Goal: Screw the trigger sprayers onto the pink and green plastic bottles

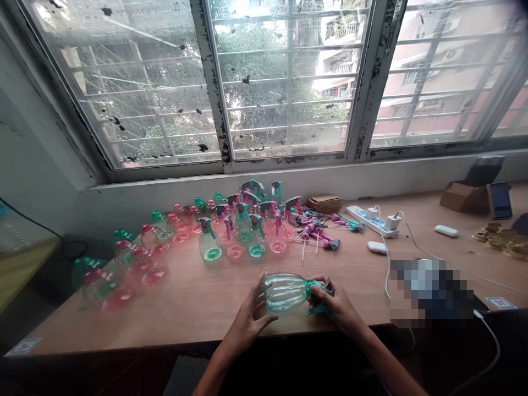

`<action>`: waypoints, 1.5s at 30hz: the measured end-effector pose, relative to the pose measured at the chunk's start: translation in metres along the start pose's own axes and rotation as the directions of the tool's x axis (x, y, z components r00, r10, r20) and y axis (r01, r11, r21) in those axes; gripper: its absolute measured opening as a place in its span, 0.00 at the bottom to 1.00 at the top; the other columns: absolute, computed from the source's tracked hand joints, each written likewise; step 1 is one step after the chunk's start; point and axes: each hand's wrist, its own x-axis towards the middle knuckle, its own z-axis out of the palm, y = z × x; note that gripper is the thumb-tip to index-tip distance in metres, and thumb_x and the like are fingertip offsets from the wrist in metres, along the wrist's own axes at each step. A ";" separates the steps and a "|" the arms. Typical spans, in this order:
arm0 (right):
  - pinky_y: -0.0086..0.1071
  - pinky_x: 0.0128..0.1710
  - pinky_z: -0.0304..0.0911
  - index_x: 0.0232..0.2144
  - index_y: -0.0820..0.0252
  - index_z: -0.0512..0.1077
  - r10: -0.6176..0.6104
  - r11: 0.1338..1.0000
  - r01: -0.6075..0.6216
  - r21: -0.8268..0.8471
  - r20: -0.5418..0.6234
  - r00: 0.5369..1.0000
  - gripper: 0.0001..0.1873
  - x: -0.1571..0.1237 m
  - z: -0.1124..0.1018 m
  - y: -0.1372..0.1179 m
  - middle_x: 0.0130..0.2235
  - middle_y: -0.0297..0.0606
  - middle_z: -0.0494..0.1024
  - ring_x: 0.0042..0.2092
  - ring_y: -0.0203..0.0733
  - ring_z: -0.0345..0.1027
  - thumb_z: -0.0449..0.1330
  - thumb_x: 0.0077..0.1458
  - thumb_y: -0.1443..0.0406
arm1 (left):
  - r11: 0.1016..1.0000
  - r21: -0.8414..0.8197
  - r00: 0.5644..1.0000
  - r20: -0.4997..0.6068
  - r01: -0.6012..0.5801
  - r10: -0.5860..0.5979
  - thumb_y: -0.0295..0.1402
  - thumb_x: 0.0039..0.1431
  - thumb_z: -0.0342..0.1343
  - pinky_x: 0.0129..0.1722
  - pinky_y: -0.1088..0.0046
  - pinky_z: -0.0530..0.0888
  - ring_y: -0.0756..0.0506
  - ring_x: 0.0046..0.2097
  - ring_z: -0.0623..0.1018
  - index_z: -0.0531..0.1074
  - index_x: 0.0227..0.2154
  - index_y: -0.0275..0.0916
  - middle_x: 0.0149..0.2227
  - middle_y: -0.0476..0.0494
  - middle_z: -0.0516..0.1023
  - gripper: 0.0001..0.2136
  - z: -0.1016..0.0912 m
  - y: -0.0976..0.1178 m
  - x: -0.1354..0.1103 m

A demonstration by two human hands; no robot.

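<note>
A clear green spray bottle (286, 293) lies sideways in the air over the table's front edge, its base toward the left. My left hand (251, 316) is closed around the base end, thumb along the lower side and fingers partly hidden behind it. At the neck, my right hand (336, 302) grips the teal spray head (317, 309) with its dark grey part near the fingers. The fingers cover much of that head, so how tightly it sits on the neck cannot be made out.
Pink and green bottles with spray heads (256, 242) stand mid-table; bottles without heads (154, 269) line the left. Loose spray heads (317, 228) lie beside them. Farther right are a power strip (371, 220), cables, white cases (446, 231) and a phone (499, 201).
</note>
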 end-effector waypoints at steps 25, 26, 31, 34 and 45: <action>0.36 0.27 0.72 0.38 0.59 0.71 -0.001 1.000 0.002 -0.013 0.021 1.000 0.22 0.000 -0.001 0.003 0.24 0.34 0.81 0.24 0.43 0.75 0.70 0.50 0.51 | 0.998 0.053 0.999 -0.026 -0.019 0.020 0.34 0.55 0.67 0.68 0.50 0.57 0.34 0.68 0.60 0.47 0.68 0.54 0.70 0.42 0.56 0.43 -0.002 -0.002 -0.001; 0.36 0.27 0.72 0.37 0.59 0.71 -0.003 1.000 0.003 -0.014 0.022 1.000 0.22 0.001 -0.001 0.002 0.24 0.34 0.81 0.24 0.43 0.75 0.70 0.50 0.51 | 0.999 0.040 1.000 -0.024 -0.013 0.014 0.34 0.54 0.67 0.68 0.50 0.57 0.34 0.68 0.60 0.47 0.69 0.53 0.70 0.41 0.56 0.44 -0.002 -0.001 -0.001; 0.37 0.28 0.73 0.38 0.59 0.71 -0.003 1.000 0.004 -0.020 0.023 1.000 0.22 0.001 0.000 0.001 0.24 0.33 0.81 0.24 0.44 0.76 0.70 0.50 0.51 | 1.000 0.010 0.999 0.039 -0.003 0.003 0.35 0.58 0.65 0.65 0.53 0.63 0.34 0.67 0.64 0.49 0.68 0.55 0.71 0.43 0.54 0.40 -0.002 0.006 -0.002; 0.38 0.28 0.73 0.39 0.58 0.71 -0.004 1.000 0.005 -0.024 0.019 1.000 0.23 0.001 0.000 0.001 0.24 0.33 0.81 0.24 0.44 0.76 0.70 0.49 0.50 | 1.000 0.016 0.999 0.051 -0.018 0.017 0.34 0.59 0.63 0.66 0.54 0.61 0.36 0.67 0.64 0.46 0.68 0.58 0.71 0.46 0.53 0.40 -0.002 0.006 -0.003; 0.35 0.28 0.71 0.36 0.58 0.71 -0.006 1.000 0.008 -0.031 0.049 0.999 0.22 0.001 -0.001 0.002 0.25 0.34 0.81 0.23 0.42 0.76 0.70 0.49 0.50 | 0.998 0.029 0.998 0.005 -0.062 0.062 0.34 0.58 0.64 0.67 0.56 0.60 0.35 0.69 0.60 0.50 0.68 0.50 0.71 0.42 0.53 0.39 0.000 0.002 -0.001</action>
